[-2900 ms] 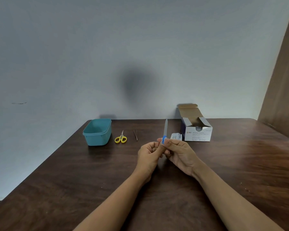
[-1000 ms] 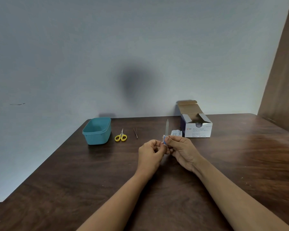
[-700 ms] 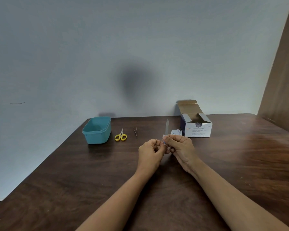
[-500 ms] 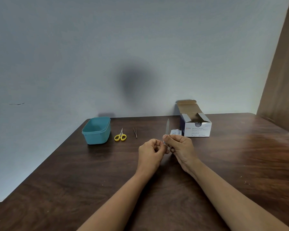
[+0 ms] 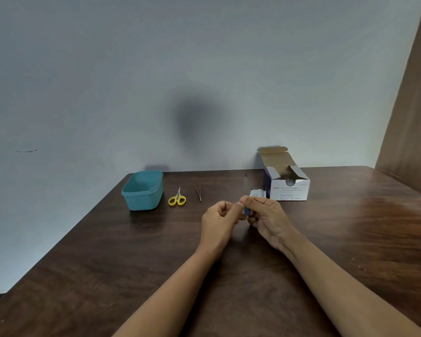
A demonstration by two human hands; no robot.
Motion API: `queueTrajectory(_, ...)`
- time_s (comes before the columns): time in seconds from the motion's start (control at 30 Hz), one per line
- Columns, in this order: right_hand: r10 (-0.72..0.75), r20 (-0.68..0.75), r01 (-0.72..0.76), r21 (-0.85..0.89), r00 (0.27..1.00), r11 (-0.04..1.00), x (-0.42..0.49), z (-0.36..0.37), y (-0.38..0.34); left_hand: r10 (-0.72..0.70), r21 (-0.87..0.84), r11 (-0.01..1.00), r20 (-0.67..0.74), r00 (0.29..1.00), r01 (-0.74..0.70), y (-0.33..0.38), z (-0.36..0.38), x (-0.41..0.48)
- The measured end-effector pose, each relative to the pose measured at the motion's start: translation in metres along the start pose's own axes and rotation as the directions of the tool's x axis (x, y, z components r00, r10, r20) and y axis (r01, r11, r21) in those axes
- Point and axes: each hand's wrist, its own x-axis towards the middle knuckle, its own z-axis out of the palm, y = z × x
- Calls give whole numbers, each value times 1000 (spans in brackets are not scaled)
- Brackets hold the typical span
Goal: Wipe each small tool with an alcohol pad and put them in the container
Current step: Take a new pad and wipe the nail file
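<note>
My left hand [image 5: 220, 221] and my right hand [image 5: 267, 218] meet above the middle of the table. Between them only the blue handle of a nail file [image 5: 246, 211] shows. My left hand's curled fingers hold it, and my right hand pinches it from above, with the alcohol pad hidden under those fingers. The file's metal blade cannot be made out. A teal container [image 5: 144, 190] stands open at the back left. To its right lie yellow-handled scissors [image 5: 177, 198], then thin tweezers [image 5: 198, 193].
An open white box of alcohol swabs [image 5: 289, 188] stands at the back right, with a torn white wrapper [image 5: 257, 192] beside it. The dark wooden table [image 5: 107, 251] ends at a grey wall behind; a brown panel rises at the far right.
The metal blade that stood up above my hands no longer shows. The blue handle now peeks out lower between my hands, and my right hand has slid along the file. Nothing else moved.
</note>
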Motion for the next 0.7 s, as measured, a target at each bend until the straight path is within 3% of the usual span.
queueTrajectory(0.17,42,106,-32,-92,993,995,-8,3,-6,-196,-316,925,84,977,213,1,-15,10)
queueTrajectory(0.43,58,192,-12,-234,980,972,-11,4,-7,-118,-346,918,228,967,193,4,-19,8)
queueTrajectory(0.7,30,214,43,-326,976,944,-13,11,-6,-112,-431,883,188,976,184,-2,-21,13)
